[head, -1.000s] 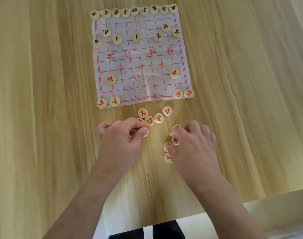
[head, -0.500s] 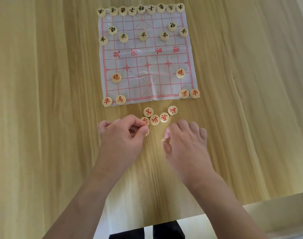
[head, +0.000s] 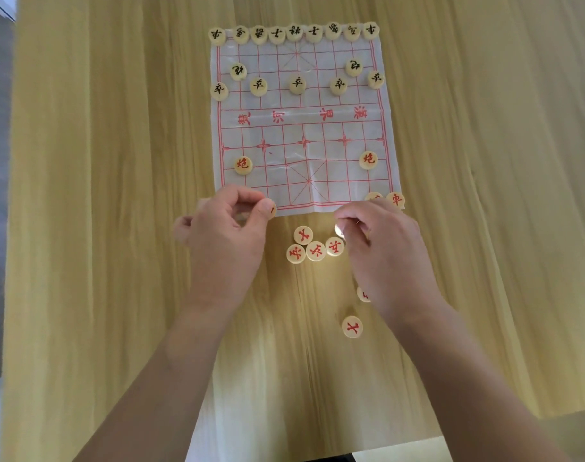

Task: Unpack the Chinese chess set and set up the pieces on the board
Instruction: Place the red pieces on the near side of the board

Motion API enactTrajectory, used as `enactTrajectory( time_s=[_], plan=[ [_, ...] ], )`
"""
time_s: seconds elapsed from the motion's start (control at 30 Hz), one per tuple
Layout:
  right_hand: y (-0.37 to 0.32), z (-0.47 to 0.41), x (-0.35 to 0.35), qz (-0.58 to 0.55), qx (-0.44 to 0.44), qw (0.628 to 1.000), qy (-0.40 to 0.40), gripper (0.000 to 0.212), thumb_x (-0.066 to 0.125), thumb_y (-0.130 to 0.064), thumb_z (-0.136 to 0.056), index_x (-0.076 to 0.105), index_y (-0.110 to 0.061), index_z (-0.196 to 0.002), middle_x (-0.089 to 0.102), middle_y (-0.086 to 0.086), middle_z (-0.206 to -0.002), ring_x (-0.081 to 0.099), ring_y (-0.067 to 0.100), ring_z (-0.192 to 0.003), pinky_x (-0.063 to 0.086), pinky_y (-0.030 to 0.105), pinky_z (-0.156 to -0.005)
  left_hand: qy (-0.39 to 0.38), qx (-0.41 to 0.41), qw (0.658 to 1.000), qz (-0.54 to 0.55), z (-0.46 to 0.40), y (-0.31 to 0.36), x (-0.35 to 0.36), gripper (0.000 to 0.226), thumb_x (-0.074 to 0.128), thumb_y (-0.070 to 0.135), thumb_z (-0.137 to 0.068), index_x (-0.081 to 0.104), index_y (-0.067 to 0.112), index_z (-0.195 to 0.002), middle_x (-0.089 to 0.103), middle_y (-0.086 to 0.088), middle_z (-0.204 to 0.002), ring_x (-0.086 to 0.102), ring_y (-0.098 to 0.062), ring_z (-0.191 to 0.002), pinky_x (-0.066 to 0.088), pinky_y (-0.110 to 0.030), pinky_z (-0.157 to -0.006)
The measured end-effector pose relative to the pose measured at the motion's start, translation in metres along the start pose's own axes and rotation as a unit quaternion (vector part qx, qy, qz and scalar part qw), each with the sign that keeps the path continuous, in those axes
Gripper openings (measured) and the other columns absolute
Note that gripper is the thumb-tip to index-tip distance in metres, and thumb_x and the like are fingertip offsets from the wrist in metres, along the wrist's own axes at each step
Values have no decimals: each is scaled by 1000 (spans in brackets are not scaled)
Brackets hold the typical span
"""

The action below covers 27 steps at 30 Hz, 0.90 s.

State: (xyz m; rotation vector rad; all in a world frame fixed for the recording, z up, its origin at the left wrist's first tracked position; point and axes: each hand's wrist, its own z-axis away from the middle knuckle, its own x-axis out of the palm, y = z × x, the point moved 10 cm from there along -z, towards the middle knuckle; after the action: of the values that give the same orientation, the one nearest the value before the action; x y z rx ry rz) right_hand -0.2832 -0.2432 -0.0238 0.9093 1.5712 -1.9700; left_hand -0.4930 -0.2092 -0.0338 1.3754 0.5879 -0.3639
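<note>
A white sheet board (head: 301,128) with red lines lies on the wooden table. Black-lettered pieces (head: 294,33) fill its far rows. Two red cannon pieces (head: 243,165) stand on the near half, and a red piece (head: 396,199) sits at the near right corner. My left hand (head: 224,235) pinches a red piece (head: 272,210) at the board's near left edge, hiding the pieces there. My right hand (head: 387,251) pinches another piece (head: 340,230) just below the near edge. Several loose red pieces (head: 315,250) lie between my hands.
Two more red pieces (head: 352,326) lie on the table near my right wrist, one partly hidden under it. The table's near edge (head: 317,451) runs just below my forearms. Bare wood spreads left and right of the board.
Both hands moved forward from the loose pieces to the board's near edge, each carrying a piece. The right hand uncovered two pieces behind it. The camera view shifted closer.
</note>
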Motion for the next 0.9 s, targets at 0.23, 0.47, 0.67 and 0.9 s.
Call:
enactTrajectory(
  time_s=[0.23, 0.47, 0.67, 0.9],
  plan=[
    [5, -25, 6, 27, 11, 999, -15, 24, 50, -6, -94, 70, -19, -96, 61, -6, -94, 56, 14, -90, 45, 41, -90, 2, 71, 986, -149, -16, 6, 24, 8, 64, 41, -91, 65, 34, -92, 58, 24, -85, 40, -2, -104, 21, -37, -96],
    [5, -43, 14, 129, 3, 991, -34, 25, 49, -14, -96, 68, -29, -94, 62, -13, -94, 52, 13, -94, 25, 28, -86, -13, 105, 963, -246, -26, 2, 31, 10, 64, 42, -87, 66, 33, -89, 41, 9, -140, 27, -23, -130, 17, -45, -106],
    [5, -52, 15, 167, -3, 985, -35, 23, 50, -14, -94, 65, -31, -90, 62, -13, -87, 47, 14, -89, 15, 26, -78, -80, 153, 943, -286, -26, 4, 35, 34, 67, 49, -77, 66, 39, -110, 30, 5, -150, 17, -24, -139, 14, -56, -113],
    [1, -57, 17, 209, -24, 977, -32, 19, 51, -18, -95, 61, -33, -91, 59, -15, -82, 45, 11, -88, 11, 28, -76, -65, 142, 943, -294, -26, -2, 29, 20, 70, 45, -79, 70, 38, -97, 34, 7, -148, 21, -26, -140, 17, -63, -109]
  ],
)
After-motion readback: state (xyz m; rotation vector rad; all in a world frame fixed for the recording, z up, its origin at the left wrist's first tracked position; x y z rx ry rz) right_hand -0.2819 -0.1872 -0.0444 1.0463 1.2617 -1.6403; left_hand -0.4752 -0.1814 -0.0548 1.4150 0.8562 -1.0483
